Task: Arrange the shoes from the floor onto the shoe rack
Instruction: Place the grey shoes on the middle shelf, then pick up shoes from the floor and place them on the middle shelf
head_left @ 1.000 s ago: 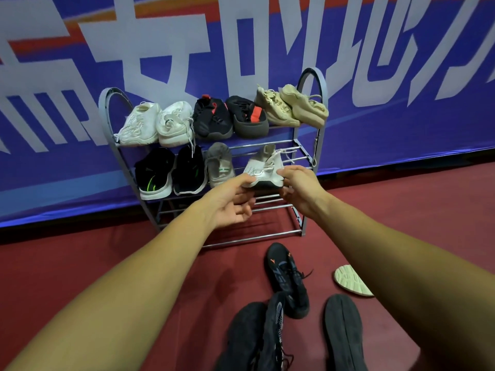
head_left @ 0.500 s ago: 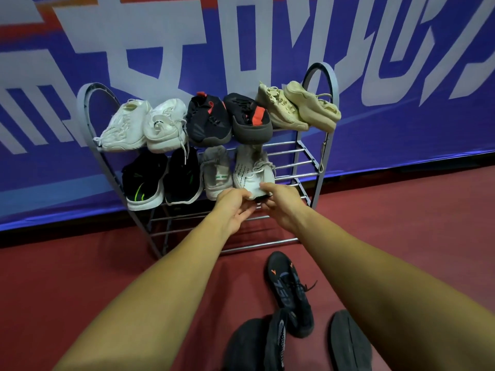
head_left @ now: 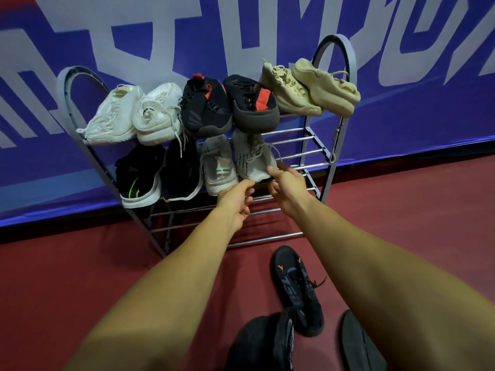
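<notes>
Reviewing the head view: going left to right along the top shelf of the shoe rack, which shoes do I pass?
white pair → black-and-red pair → beige pair

the shoe rack (head_left: 316,145) is metal; its cross bars are glossy chrome, its arched side frames a duller grey paint; the grey shoe (head_left: 253,159) is soft knit cloth, matt (its sole looks like dark rubber); the 2 beige shoes (head_left: 326,87) look suede-like and napped; the 2 white shoes (head_left: 115,116) are matt cloth; the black shoe (head_left: 297,287) is fine mesh; the red floor (head_left: 80,263) is matt; the banner (head_left: 401,103) has a slight sheen
</notes>
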